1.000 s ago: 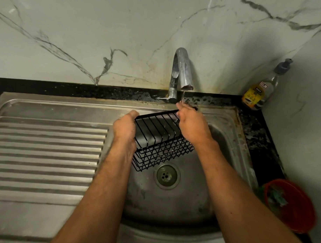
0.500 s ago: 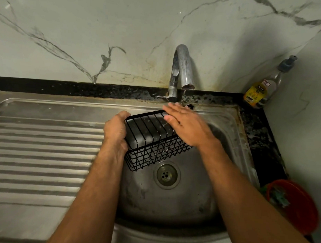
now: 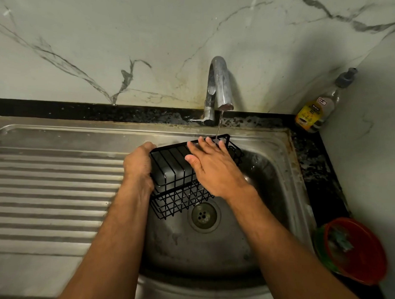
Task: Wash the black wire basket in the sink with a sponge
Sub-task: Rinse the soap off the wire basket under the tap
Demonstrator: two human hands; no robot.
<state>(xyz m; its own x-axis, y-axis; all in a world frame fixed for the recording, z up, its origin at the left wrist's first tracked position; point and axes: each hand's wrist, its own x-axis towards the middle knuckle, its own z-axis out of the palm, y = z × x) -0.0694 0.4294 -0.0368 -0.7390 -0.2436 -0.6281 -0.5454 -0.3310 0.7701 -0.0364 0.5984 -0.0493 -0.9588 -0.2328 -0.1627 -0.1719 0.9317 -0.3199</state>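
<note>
The black wire basket (image 3: 175,177) is held tilted over the steel sink bowl (image 3: 269,174), under a thin stream from the tap (image 3: 219,87). My left hand (image 3: 139,166) grips its left end. My right hand (image 3: 211,167) lies flat on the basket's upper side, fingers spread and pointing toward the tap, with the water falling at its fingertips. No sponge shows in either hand.
A ribbed steel drainboard (image 3: 52,189) stretches to the left. The drain (image 3: 203,215) sits just below the basket. A soap bottle with a yellow label (image 3: 316,108) stands at the back right corner. A red bowl (image 3: 356,249) with something green in it sits at the right.
My right hand went from gripping the basket's far edge to lying flat with spread fingers on its top. The basket shifted slightly left, then back under the stream.
</note>
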